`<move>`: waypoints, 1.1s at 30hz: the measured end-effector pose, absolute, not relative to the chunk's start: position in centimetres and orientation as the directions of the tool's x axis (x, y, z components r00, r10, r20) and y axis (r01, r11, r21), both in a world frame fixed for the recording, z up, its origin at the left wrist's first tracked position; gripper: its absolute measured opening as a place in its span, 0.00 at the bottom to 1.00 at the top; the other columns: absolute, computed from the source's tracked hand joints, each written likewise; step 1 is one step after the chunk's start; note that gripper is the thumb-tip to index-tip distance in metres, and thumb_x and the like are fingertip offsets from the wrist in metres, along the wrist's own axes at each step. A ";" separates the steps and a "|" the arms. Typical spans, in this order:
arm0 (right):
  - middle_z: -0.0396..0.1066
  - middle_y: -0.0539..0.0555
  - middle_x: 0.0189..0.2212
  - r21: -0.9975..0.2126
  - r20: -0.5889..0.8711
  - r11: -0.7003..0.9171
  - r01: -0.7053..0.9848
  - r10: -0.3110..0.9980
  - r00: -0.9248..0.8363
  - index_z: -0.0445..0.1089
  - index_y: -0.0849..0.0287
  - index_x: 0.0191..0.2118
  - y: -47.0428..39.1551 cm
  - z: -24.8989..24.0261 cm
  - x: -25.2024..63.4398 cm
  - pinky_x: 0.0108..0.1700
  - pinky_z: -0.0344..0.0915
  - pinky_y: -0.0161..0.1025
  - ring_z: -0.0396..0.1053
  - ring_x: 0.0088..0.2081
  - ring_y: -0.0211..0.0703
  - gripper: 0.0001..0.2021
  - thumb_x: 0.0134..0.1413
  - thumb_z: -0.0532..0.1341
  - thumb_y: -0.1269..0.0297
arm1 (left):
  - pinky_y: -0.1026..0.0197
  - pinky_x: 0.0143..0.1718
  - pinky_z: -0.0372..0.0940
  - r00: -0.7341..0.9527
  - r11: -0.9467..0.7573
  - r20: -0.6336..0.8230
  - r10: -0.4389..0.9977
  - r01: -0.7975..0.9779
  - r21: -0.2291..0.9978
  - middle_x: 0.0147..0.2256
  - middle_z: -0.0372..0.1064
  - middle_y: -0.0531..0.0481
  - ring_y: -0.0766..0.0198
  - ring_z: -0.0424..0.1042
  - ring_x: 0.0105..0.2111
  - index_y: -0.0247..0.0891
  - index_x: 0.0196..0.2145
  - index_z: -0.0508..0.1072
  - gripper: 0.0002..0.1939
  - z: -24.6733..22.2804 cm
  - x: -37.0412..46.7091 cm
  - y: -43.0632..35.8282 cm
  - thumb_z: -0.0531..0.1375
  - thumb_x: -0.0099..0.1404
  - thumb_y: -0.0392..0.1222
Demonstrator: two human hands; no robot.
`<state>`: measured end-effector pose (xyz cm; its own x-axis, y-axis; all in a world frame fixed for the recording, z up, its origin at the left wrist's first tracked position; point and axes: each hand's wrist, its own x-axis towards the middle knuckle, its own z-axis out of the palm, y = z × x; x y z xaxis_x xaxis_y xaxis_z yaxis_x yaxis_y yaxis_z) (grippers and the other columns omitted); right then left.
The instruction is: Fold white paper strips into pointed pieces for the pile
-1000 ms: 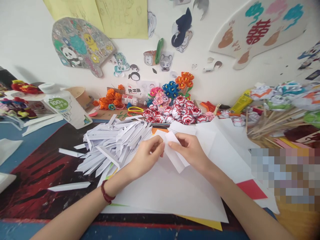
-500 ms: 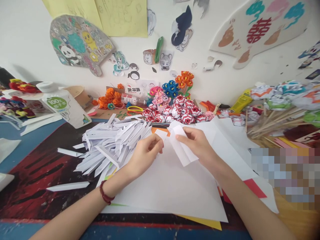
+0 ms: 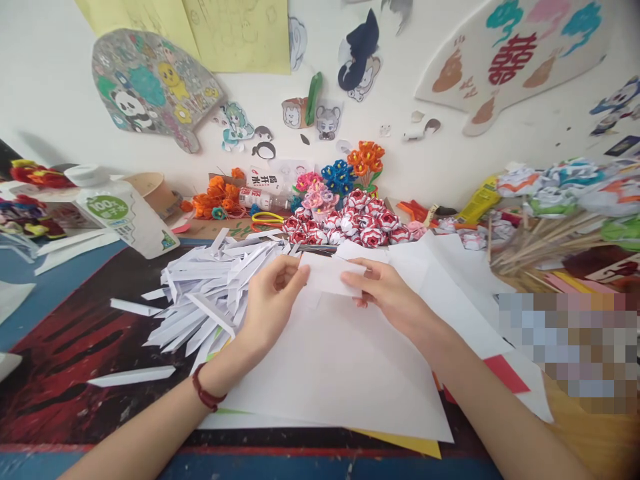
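Between my two hands a small white piece of paper (image 3: 330,275) is held up sideways over large white sheets (image 3: 350,360). My left hand (image 3: 274,293) pinches its left end between thumb and fingers. At the right end, my right hand (image 3: 385,287) grips it the same way, thumb in front. Just below the held piece, a paler corner of paper (image 3: 311,299) shows against the sheet. Close beside my left hand lies a heap of folded white paper strips (image 3: 205,287).
Behind the sheets sit red-and-white paper flowers (image 3: 365,223) and blue flowers (image 3: 337,177). A white bottle (image 3: 125,213) leans at the left. Two loose strips lie on the dark mat (image 3: 65,347). Wooden sticks (image 3: 535,243) fan out at the right; a red paper (image 3: 505,373) lies near my right forearm.
The paper piece has turned from upright in my right hand to sideways. My left hand has opened from its curl and taken hold of the other end.
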<state>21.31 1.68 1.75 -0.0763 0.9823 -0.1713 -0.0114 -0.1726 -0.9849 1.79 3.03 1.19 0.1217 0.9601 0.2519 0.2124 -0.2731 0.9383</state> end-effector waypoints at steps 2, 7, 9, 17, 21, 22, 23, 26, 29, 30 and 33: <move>0.68 0.51 0.27 -0.977 -0.195 -0.206 -0.059 0.970 -0.144 0.69 0.62 0.39 1.6 1.7 21.4 0.24 0.58 0.33 0.61 0.21 0.32 0.18 0.47 0.66 0.54 | 0.68 0.23 0.57 0.074 -0.256 0.247 0.966 0.167 0.952 0.27 0.67 0.53 0.70 0.63 0.24 0.37 0.31 0.67 0.11 1.3 1.9 3.0 0.57 0.63 0.48; 0.68 0.51 0.26 -0.977 -0.183 -0.207 -0.044 0.932 -0.311 0.70 0.62 0.41 1.4 1.4 21.0 0.24 0.57 0.33 0.62 0.21 0.32 0.18 0.49 0.65 0.53 | 0.68 0.21 0.58 0.180 -0.174 0.152 0.972 0.116 0.978 0.29 0.72 0.50 0.71 0.64 0.22 0.36 0.32 0.67 0.11 1.2 2.3 2.8 0.58 0.62 0.47; 0.68 0.51 0.25 -0.985 -0.148 -0.167 -0.035 0.941 -0.303 0.71 0.62 0.36 1.4 1.2 20.9 0.24 0.57 0.34 0.62 0.22 0.33 0.16 0.48 0.65 0.53 | 0.68 0.21 0.59 0.245 -0.146 0.111 0.963 0.129 0.981 0.28 0.73 0.49 0.71 0.64 0.21 0.36 0.30 0.67 0.11 1.1 2.4 2.8 0.58 0.62 0.47; 0.68 0.50 0.23 -0.996 -0.070 -0.076 -0.038 0.986 -0.149 0.70 0.62 0.28 1.6 1.7 21.0 0.27 0.59 0.35 0.63 0.22 0.34 0.14 0.46 0.66 0.55 | 0.68 0.22 0.59 0.345 -0.152 0.047 0.938 0.285 0.946 0.24 0.72 0.50 0.71 0.62 0.20 0.35 0.25 0.68 0.14 1.4 2.6 2.7 0.56 0.64 0.46; 0.69 0.51 0.24 -0.997 -0.059 -0.070 -0.041 0.971 -0.232 0.72 0.63 0.30 1.4 1.6 20.7 0.27 0.60 0.35 0.64 0.23 0.35 0.13 0.46 0.67 0.56 | 0.67 0.23 0.58 0.430 -0.199 0.034 0.902 0.345 0.917 0.23 0.72 0.50 0.71 0.62 0.20 0.34 0.25 0.69 0.16 1.6 2.6 2.6 0.54 0.65 0.46; 0.69 0.51 0.24 -0.997 -0.065 -0.074 -0.030 0.968 -0.241 0.72 0.64 0.29 1.4 1.5 20.7 0.27 0.60 0.35 0.64 0.24 0.35 0.14 0.46 0.67 0.56 | 0.67 0.23 0.57 0.447 -0.219 0.034 0.894 0.368 0.904 0.23 0.71 0.50 0.71 0.62 0.20 0.34 0.24 0.69 0.17 1.6 2.7 2.5 0.54 0.65 0.46; 0.69 0.52 0.24 -0.997 -0.073 -0.080 -0.019 0.967 -0.243 0.72 0.64 0.29 1.4 1.5 20.7 0.27 0.60 0.35 0.64 0.24 0.35 0.14 0.47 0.67 0.56 | 0.67 0.23 0.57 0.458 -0.243 0.039 0.888 0.394 0.886 0.22 0.71 0.50 0.71 0.62 0.20 0.34 0.23 0.69 0.17 1.5 2.7 2.5 0.53 0.66 0.47; 0.70 0.53 0.25 -0.996 -0.086 -0.090 -0.013 0.974 -0.211 0.72 0.65 0.29 1.5 1.3 20.9 0.28 0.60 0.35 0.63 0.24 0.34 0.13 0.48 0.66 0.57 | 0.67 0.24 0.56 0.476 -0.312 0.068 0.877 0.456 0.833 0.22 0.72 0.51 0.70 0.63 0.20 0.34 0.22 0.69 0.18 1.4 2.7 2.4 0.53 0.66 0.46; 0.70 0.51 0.23 -0.996 -0.083 -0.088 -0.025 0.983 -0.164 0.72 0.64 0.27 1.6 1.2 21.1 0.28 0.60 0.34 0.64 0.24 0.34 0.13 0.46 0.67 0.57 | 0.67 0.25 0.57 0.506 -0.346 0.078 0.859 0.462 0.816 0.23 0.73 0.52 0.70 0.64 0.21 0.35 0.24 0.70 0.17 1.2 2.7 2.3 0.52 0.66 0.45; 0.70 0.51 0.23 -0.996 -0.084 -0.089 -0.024 0.984 -0.156 0.71 0.64 0.26 1.6 1.2 21.1 0.28 0.61 0.34 0.64 0.24 0.34 0.13 0.46 0.68 0.57 | 0.67 0.25 0.57 0.513 -0.352 0.078 0.855 0.463 0.813 0.23 0.73 0.52 0.70 0.64 0.21 0.35 0.24 0.70 0.17 1.2 2.6 2.2 0.52 0.67 0.45; 0.69 0.51 0.22 -0.997 -0.082 -0.080 0.016 0.986 -0.144 0.71 0.64 0.25 1.6 1.3 21.1 0.28 0.61 0.34 0.64 0.23 0.35 0.14 0.47 0.67 0.56 | 0.67 0.26 0.57 0.516 -0.360 0.077 0.853 0.475 0.803 0.23 0.72 0.52 0.70 0.64 0.21 0.35 0.25 0.71 0.18 1.3 2.5 2.2 0.51 0.67 0.46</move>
